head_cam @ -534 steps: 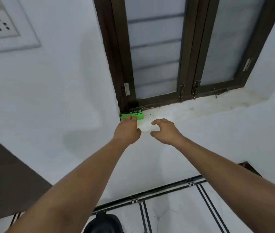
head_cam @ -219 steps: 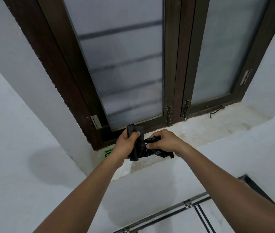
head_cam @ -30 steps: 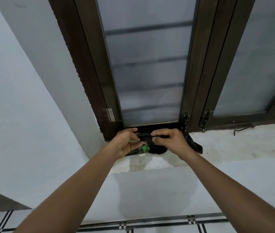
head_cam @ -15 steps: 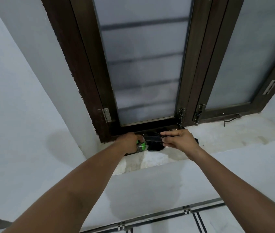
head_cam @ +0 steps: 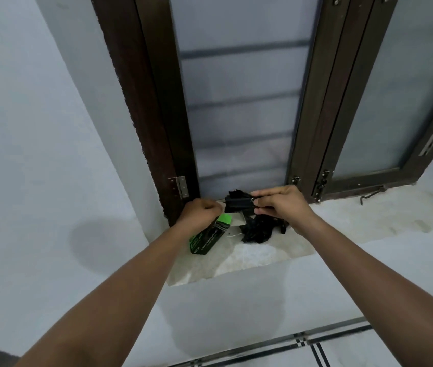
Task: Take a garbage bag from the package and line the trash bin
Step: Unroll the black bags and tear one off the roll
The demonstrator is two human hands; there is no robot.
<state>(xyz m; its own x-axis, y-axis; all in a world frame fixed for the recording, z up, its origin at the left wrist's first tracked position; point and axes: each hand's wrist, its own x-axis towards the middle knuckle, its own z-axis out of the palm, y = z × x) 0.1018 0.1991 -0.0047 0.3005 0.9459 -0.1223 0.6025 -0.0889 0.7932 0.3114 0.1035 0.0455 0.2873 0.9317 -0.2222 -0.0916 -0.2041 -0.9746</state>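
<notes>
The window sill (head_cam: 250, 255) carries everything. Near its left end lies the green package (head_cam: 207, 238), tilted, just beside a loose crumpled garbage bag (head_cam: 259, 230). Above them, the right hand (head_cam: 280, 205) pinches a folded black wad of bags (head_cam: 238, 203); the left hand (head_cam: 201, 214) is curled at the wad's other end, its grip partly hidden. Thin, limp, slippery film: best taken by an edge fold.
</notes>
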